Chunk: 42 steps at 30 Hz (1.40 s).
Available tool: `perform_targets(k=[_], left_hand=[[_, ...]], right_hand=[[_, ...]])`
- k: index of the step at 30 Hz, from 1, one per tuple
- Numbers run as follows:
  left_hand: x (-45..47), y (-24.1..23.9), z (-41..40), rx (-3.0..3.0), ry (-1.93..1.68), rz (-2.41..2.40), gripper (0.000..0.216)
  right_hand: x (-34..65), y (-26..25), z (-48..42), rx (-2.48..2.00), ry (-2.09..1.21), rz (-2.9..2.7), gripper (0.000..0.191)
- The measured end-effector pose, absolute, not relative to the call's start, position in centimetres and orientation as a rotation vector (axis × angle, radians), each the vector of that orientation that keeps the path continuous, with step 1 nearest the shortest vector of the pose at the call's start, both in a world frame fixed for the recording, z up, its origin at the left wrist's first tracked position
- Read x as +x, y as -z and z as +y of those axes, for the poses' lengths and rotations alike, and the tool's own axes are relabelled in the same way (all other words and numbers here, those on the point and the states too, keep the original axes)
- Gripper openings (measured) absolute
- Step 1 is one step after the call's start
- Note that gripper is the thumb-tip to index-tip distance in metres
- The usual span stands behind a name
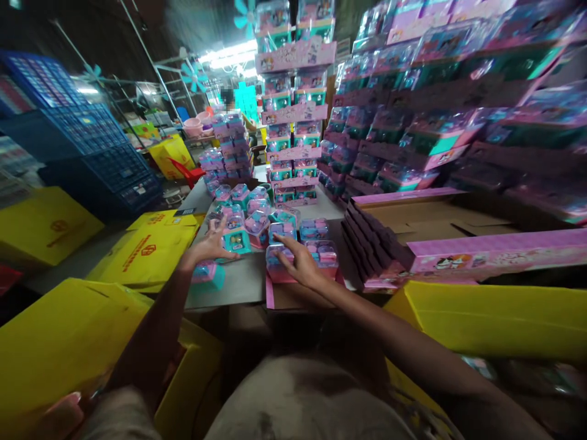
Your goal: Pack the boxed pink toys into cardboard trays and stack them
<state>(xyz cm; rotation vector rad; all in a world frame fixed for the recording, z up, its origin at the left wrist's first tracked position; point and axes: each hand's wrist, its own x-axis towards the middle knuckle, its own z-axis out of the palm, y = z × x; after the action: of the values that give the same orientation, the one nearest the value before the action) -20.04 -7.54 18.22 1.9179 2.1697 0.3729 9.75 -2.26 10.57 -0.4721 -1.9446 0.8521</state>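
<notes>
My left hand (211, 243) has its fingers spread at the left side of a small teal and pink plastic box (236, 242) with a clear lid; whether it bears any of the box's weight I cannot tell. My right hand (300, 263) reaches over a pink cardboard display tray (270, 296), fingers stretched out, lying on or just above a clear-lidded box (276, 256) in it. More such boxes stand in the tray's far part. Beyond both hands lies a loose cluster of similar boxes (257, 223). One more box (206, 273) sits below my left hand.
Nested pink trays (486, 253) stand at the right, before tall stacks of filled trays (413, 128). Another filled stack (296, 113) rises at the table's back. Yellow cartons (147, 250) flank the grey table (243, 281). Blue crates (92, 140) are far left; a person (228, 98) is behind.
</notes>
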Motion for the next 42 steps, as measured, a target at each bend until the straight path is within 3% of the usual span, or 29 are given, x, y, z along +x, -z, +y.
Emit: perform_targets(k=[4, 6, 10, 14, 20, 24, 32, 42], left_hand=[[-15.4, -22.9, -10.7, 2.118, -0.501, 2.011, 0.147], [-13.2, -23.4, -11.9, 2.087, -0.727, 1.885, 0.14], [-11.1, -20.7, -12.6, 1.545, -1.253, 1.578, 0.119], [-9.9, -17.4, -12.6, 1.379, -1.366, 1.372, 0.105], [-5.7, -14.8, -13.8, 1.559, -1.425, 1.349, 0.084], [-2.5, -10.8, -14.0, 1.735, -1.366, 1.23, 0.077], [-0.6, -1.2, -12.9, 1.628, -1.138, 1.406, 0.071], [-1.3, -0.6, -12.2, 1.915, -0.82, 1.574, 0.046]], right_hand=[[6.6, -15.1, -1.5, -0.574, -1.4, -1.751, 0.116], [6.2, -16.7, -1.7, -0.547, -1.589, -1.635, 0.123], [7.9, -16.6, -2.6, -0.532, -1.664, -1.508, 0.121], [10.4, -15.1, -3.1, -0.452, -1.71, -1.592, 0.107], [16.9, -16.8, -2.4, -0.434, -1.017, -2.074, 0.107], [22.6, -16.9, -1.9, -0.395, -0.719, -2.459, 0.086], [25.8, -10.9, -1.6, -0.683, -0.505, -2.479, 0.086], [24.6, -9.2, -1.0, -0.695, -0.642, -2.464, 0.072]])
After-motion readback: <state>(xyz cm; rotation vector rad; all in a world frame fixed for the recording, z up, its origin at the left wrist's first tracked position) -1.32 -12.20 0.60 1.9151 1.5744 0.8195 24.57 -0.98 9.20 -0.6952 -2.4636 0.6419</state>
